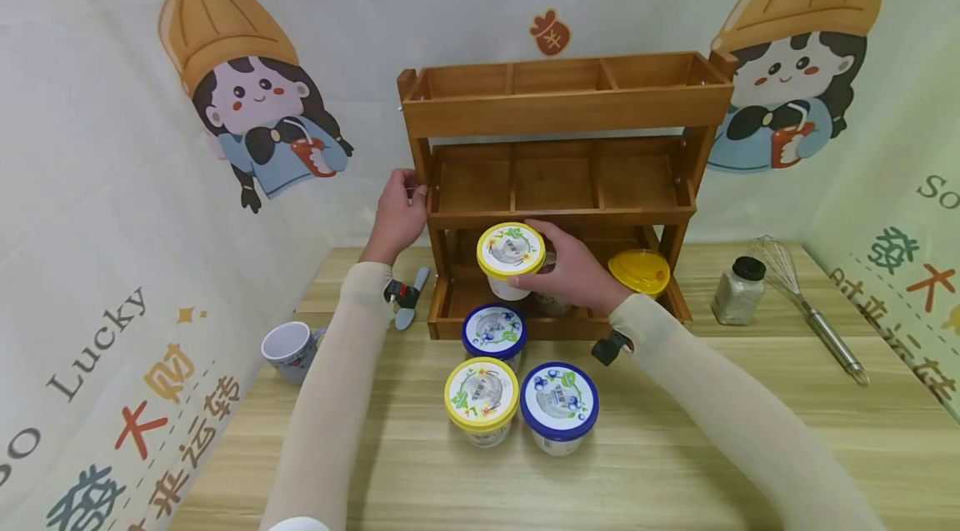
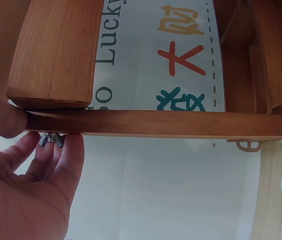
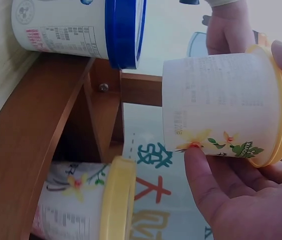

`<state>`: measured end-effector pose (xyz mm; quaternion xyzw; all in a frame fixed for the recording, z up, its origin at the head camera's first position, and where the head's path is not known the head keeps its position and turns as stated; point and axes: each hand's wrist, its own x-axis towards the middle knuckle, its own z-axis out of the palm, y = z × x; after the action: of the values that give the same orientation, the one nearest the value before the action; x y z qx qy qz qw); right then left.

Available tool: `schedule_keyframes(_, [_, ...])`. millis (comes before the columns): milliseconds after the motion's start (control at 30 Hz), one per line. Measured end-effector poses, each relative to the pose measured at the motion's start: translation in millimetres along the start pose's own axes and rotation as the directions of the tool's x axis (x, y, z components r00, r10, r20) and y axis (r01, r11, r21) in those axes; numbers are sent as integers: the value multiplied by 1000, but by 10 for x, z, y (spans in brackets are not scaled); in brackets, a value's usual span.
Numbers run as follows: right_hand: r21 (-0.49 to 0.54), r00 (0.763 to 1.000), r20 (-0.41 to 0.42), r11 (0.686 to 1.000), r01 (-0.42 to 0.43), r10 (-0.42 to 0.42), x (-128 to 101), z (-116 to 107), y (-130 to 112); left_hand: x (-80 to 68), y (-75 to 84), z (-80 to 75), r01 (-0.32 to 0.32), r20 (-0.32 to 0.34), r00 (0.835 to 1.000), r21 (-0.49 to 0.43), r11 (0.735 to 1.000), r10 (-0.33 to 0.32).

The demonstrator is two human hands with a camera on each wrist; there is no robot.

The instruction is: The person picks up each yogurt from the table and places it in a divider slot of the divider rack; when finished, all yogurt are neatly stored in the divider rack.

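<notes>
My right hand (image 1: pixel 543 260) grips a yellow-lidded white cup (image 1: pixel 511 252) by its side, held above the front of the bottom tier of a three-tier wooden rack (image 1: pixel 562 110). In the right wrist view the thumb (image 3: pixel 200 170) presses the cup (image 3: pixel 220 107) from below and the fingers wrap its far side. My left hand (image 1: pixel 414 187) grips the rack's left post; the left wrist view shows the thumb and fingers (image 2: pixel 66 155) pinching a wooden rail (image 2: pixel 155 124). A blue-lidded cup (image 1: pixel 493 331) stands at the rack's front edge. One yellow-lidded cup (image 1: pixel 481 398) and one blue-lidded cup (image 1: pixel 559 404) stand nearer me.
Another yellow-lidded cup (image 1: pixel 639 271) sits in the bottom tier at the right. A mug (image 1: pixel 292 350) lies on the table at the left, a blue-handled utensil (image 1: pixel 408 306) by the rack. A spice jar (image 1: pixel 738 291) and whisk (image 1: pixel 813 314) are at the right. Printed cloth walls surround the table.
</notes>
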<state>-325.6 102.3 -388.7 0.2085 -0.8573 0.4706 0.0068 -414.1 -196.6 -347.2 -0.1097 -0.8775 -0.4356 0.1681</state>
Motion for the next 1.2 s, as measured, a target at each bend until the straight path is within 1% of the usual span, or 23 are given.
schedule_keyframes(267, [-23,999,40,1000,-2,3,174,180,-42,-2,18,-6,3,-5,1000,4,1000,-3])
schedule_keyframes(500, [-33,997,79,999,28,-26,304,316,21,27,3,17,13,-17,1000,5,1000,-13])
schedule_keyframes(633, [-44,995,102,999,24,-20,367,382,61,29,-1,16,12,-20,1000,10,1000,-12])
schedule_keyframes(833, [-82,994,110,997,4,5,454,477,126,29,-8,18,9,-29,1000,14,1000,-8])
schedule_keyframes(1033, [-135,990,132,990,-39,58,542,581,162,21,-14,26,11,-33,999,7,1000,-11])
schedule_keyframes(1200, [-144,986,141,987,-66,86,587,651,167,16,-18,33,0,-36,999,4,1000,0])
